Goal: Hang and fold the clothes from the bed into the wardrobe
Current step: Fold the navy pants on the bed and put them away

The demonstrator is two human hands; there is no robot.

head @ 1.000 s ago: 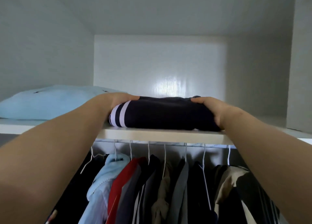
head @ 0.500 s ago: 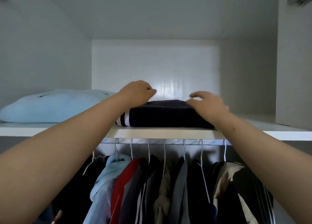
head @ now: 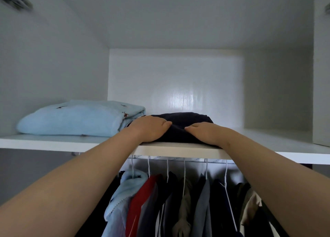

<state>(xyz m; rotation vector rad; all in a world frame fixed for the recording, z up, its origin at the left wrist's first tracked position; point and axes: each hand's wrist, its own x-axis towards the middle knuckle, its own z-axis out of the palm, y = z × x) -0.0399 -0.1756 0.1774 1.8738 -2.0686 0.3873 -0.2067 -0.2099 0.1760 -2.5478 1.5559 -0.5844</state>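
- Arms reach up and forward from the bottom of the view, one on each side.
- Between the arms, down low, the hanging clothes sit in a row on white hangers. One is red, one is pale blue, and the others are dark or brown.
- The hangers hook on the rail, which runs just under the shelf.
- The shelf is white and goes from one side of the wardrobe to the other.
- The left hand lies flat on top of the dark folded bundle. Its fingers are laid out and press down. They are not curled round anything.
- The right hand does the same from the other side, flat and pressing. The fingertips of both hands almost meet in the middle, and the cloth bunches up a little there.
- The dark folded bundle is right under both hands, near the middle of the shelf and close to its front edge. Its long side runs left to right, along that edge. Both hands are just as near to it.
- I think the bundle is nearly put away. It may only need a pat flat or a small push back, away from the front edge.
- The light blue bundle lies to the left on the same shelf, just beside the dark one. A push to the left could bump it.
- Behind the bundles there is bare shelf, then the shiny white back wall.
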